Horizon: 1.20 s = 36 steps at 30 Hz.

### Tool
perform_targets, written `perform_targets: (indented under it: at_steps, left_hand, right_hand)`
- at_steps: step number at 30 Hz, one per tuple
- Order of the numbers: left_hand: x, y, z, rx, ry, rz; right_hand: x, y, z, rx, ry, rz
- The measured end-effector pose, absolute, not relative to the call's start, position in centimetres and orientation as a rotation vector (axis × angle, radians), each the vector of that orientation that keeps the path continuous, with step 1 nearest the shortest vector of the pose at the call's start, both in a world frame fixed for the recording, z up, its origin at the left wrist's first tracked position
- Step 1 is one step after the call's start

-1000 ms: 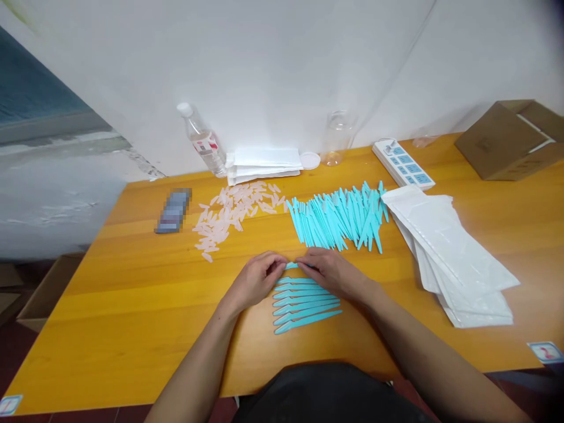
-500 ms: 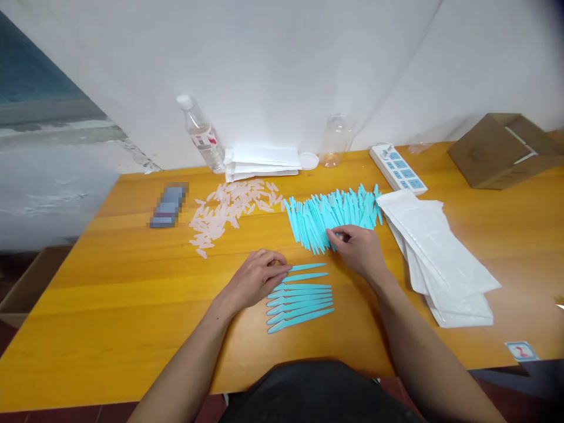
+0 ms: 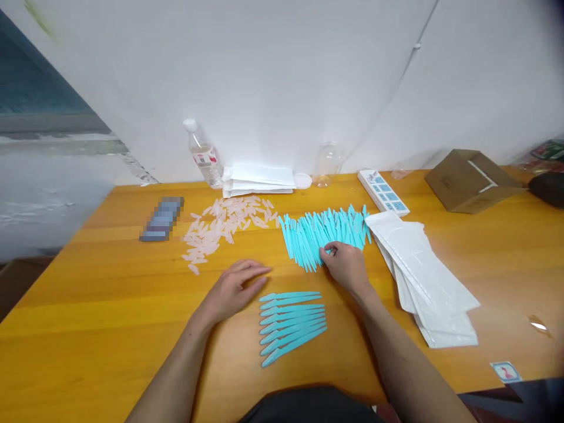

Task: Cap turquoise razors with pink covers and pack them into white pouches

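Observation:
A big heap of turquoise plastic blades (image 3: 324, 232) lies in the middle of the orange wooden table (image 3: 110, 294). My right hand (image 3: 346, 264) rests at the heap's near edge, fingers pinched on one of the turquoise pieces. Closer to me, a neat row of several turquoise blades (image 3: 291, 323) lies side by side. My left hand (image 3: 235, 285) hovers flat just left of that row, fingers stretched out, holding nothing. A scatter of pale pink caps (image 3: 222, 226) lies beyond my left hand.
White pouches (image 3: 423, 276) are stacked right of the heap. At the back stand a water bottle (image 3: 202, 154), folded white bags (image 3: 258, 178), a clear jar (image 3: 326, 164) and a power strip (image 3: 383, 191). A cardboard box (image 3: 469, 179) sits far right, a blurred phone-like thing (image 3: 162, 218) left.
My right hand left the near row and reached up to the big heap, pinching a piece. My left hand let go of the row and drew slightly left, opening flat.

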<state>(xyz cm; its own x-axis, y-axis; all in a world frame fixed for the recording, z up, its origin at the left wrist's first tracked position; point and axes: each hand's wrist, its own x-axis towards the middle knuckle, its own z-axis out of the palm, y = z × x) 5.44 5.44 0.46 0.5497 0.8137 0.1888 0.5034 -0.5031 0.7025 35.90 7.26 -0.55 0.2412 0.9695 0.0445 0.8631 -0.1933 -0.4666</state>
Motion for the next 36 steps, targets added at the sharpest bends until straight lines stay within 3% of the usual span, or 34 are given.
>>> perform_targets:
  at_steps: [7,11,14,24,29,36]
  left_hand:
    - [-1.1,7.5,1.0,2.053,1.526,0.968]
    - [-5.3,7.1,1.1,1.775,1.889,0.958]
    - [-7.4,6.4,0.9,1.661,1.969,0.818]
    - [-8.5,6.1,-0.2,1.857,1.972,0.403]
    - [-5.7,6.3,0.8,1.989,1.747,0.538]
    - [4.2,5.6,1.2,1.539,1.270,0.706]
  right_hand:
    - [36.0,7.2,0.0,-1.998,-1.539,0.283]
    - [36.2,7.2,-0.3,-1.853,-1.375,0.642]
    - [35.9,7.1,-0.5,-1.801,-1.371,0.736]
    - [33.6,5.7,-0.4,-1.527,-1.620,0.812]
    - [33.8,5.5,-0.2,-1.466,-1.698,0.899]
    - [33.3,4.8,0.1,-1.324,-1.795,1.255]
